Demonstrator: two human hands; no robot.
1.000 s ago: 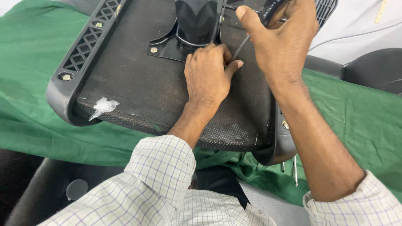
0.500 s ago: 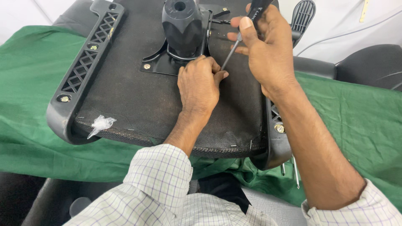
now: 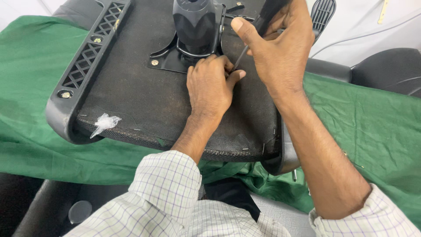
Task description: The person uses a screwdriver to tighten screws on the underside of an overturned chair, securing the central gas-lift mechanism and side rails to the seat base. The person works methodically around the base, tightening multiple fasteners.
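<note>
My left hand (image 3: 209,85) is resting knuckles-up on the upturned chair seat (image 3: 131,96) lying on the green cloth (image 3: 368,127), fingers curled at the screwdriver (image 3: 258,30) tip. Beyond, my right hand (image 3: 280,48) is closing its grip around the handle, beside the black column mount (image 3: 195,26).

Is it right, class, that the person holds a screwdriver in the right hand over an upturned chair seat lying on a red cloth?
Not quite. The cloth is green, not red, as the head view shows. The rest stands: the right hand holds a screwdriver over the upturned chair seat, with the left hand resting beside its tip.
</note>
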